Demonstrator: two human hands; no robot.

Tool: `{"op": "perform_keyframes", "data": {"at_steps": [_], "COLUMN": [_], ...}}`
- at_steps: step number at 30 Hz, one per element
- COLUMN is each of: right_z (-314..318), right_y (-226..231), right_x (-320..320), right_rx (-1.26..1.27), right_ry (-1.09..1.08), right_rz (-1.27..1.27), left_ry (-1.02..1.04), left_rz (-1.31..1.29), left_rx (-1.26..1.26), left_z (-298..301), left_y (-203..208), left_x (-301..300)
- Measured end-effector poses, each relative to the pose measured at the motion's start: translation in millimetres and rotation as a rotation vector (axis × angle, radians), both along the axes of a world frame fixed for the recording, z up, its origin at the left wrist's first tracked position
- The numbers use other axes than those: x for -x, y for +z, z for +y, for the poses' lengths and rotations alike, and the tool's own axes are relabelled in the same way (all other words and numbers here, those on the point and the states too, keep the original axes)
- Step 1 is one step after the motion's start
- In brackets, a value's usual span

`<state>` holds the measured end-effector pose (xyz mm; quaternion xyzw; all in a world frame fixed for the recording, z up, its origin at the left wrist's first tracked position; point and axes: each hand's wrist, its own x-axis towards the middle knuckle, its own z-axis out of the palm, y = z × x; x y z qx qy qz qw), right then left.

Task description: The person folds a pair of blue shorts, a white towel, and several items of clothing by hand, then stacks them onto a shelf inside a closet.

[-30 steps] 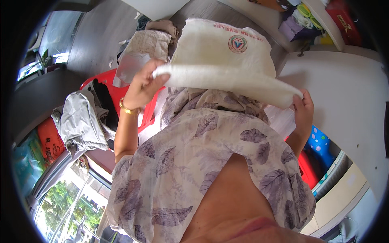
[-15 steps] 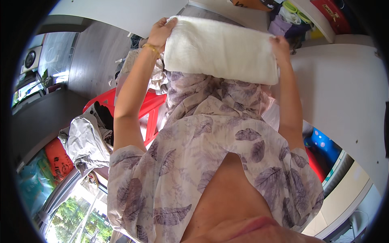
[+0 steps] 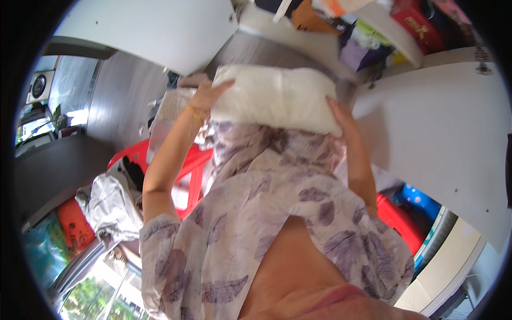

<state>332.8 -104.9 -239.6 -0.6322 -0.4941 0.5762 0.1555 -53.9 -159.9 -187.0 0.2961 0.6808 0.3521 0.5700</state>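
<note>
Over my lap, a folded white cloth is held out in front of me; its exact kind I cannot make out. It looks thick and soft, with a crease down its middle. At its left end, my left hand is closed on the edge, thumb lying across the top face. My right hand grips the other end, its fingers pressed against the cloth's side and partly hidden. A yellow band circles my left wrist.
White cabinet doors stand open, with a shelf holding a red box and a purple bag at the far right. A red plastic stool with clothes is left of me. Grey garments lie farther left.
The cloth has come down and nearer to me, and its ends are closer together. My right hand has moved left and inward. The view has shifted, showing more of the shelf.
</note>
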Motion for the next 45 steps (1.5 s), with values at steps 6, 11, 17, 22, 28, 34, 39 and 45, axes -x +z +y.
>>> {"op": "perform_keyframes", "data": {"at_steps": [6,11,17,22,28,34,39,45], "right_z": [4.9,34.2,164.4,277.7,397.2,484.5,479.3,475.9], "right_y": [21.9,58.8,165.6,269.6,292.2,202.3,132.6,142.8], "right_x": [-1.6,-5.6,-21.9,11.1,43.6,7.1,12.4,-5.5], "right_rx": [0.244,0.087,-0.704,-1.145,-1.187,-1.046,-0.869,-1.093], "right_ry": [-0.207,-0.140,0.112,0.249,0.054,0.122,0.008,-0.070], "right_rz": [0.329,0.389,-0.106,-0.882,-1.316,-1.468,-1.398,-1.430], "left_ry": [0.033,0.131,0.120,0.079,0.021,0.143,0.259,0.297], "left_rz": [-0.442,-0.667,-0.669,-0.597,-0.568,-0.473,-0.505,-0.103], "left_rx": [0.249,0.180,-0.296,-0.758,-0.807,-0.733,-0.854,-0.689], "left_z": [4.3,6.4,23.2,98.0,222.0,293.9,289.2,279.0], "left_y": [37.3,62.7,108.7,134.3,125.2,54.3,20.9,20.1], "left_x": [-11.8,-19.2,-73.2,-126.2,-157.9,-177.5,-181.4,-183.3]}}
